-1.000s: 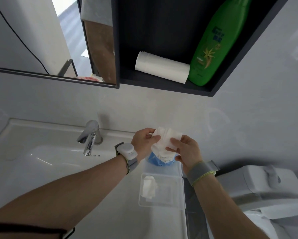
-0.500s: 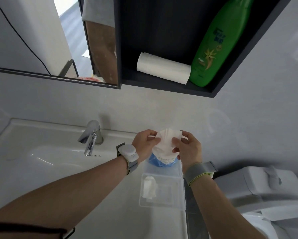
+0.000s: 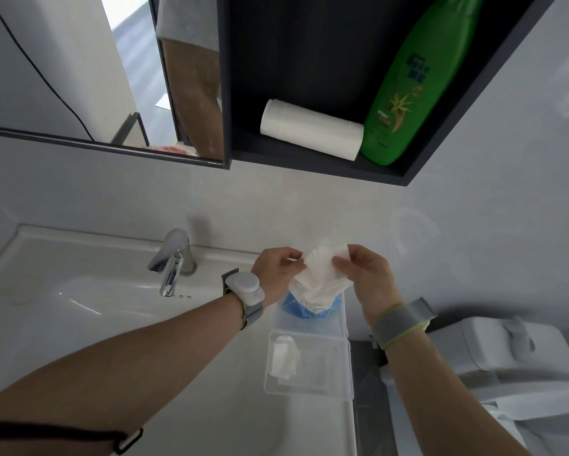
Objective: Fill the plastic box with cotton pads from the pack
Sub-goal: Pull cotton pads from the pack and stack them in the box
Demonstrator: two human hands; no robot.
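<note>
Over the sink tabletop (image 3: 230, 422), the left hand (image 3: 276, 273) and right hand (image 3: 368, 278) each keep a pinching grip on the bunched mouth of the cotton-pad pack (image 3: 316, 287), at 12 o'clock from the plastic box (image 3: 309, 390). A hard tug could tear the film and scatter pads into the basin. The open box holds one small clump of pads (image 3: 284, 357) at its 9 o'clock side.

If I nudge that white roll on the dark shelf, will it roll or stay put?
The white roll lies on its side, so it could roll. The green bottle at its right end probably blocks that way. It looks like light paper.
</note>
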